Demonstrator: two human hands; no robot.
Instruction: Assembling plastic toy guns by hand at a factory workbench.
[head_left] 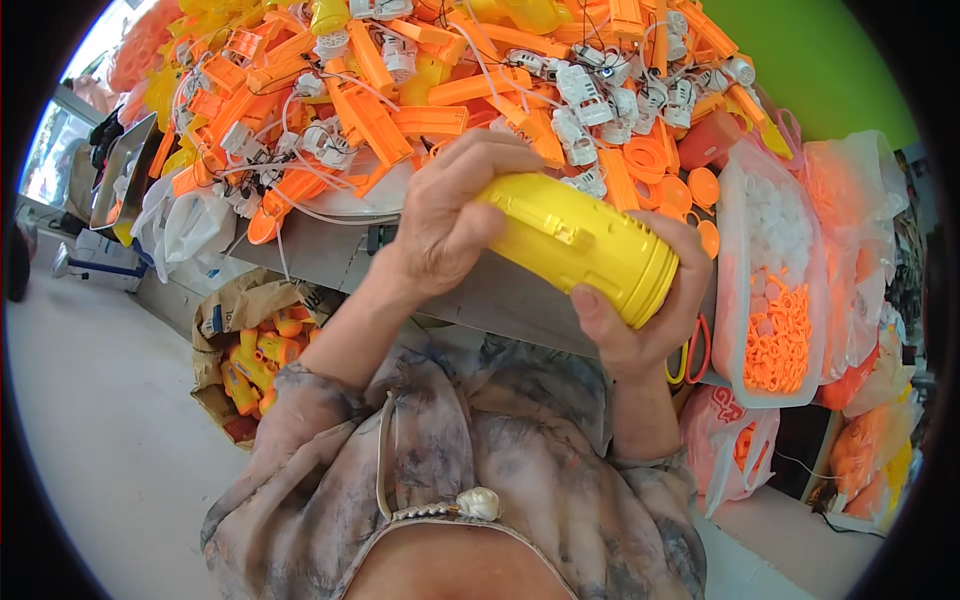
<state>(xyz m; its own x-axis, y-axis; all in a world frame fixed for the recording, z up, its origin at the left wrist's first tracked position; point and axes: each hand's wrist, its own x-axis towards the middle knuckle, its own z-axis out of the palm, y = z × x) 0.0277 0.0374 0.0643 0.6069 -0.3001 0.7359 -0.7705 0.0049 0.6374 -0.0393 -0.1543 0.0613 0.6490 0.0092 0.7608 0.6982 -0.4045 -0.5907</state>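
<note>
Both hands hold a yellow plastic cylindrical housing [575,240] above the near edge of the table, tilted with its right end lower. My left hand [450,205] is wrapped over its upper left end and hides that end. My right hand [655,310] cups the ridged right end, thumb on the near side and fingers behind. Just beyond lies a heap of orange plastic parts [375,130], mixed with small white wired mechanisms [582,95] and thin clear tubes.
At right stands a clear plastic bin [735,330] with white pieces and small orange clips [778,340]. Scissors [700,350] with red and yellow handles hang near my right wrist. A paper sack [215,375] of yellow-orange items stands low left; a plastic bag [725,440] hangs lower right.
</note>
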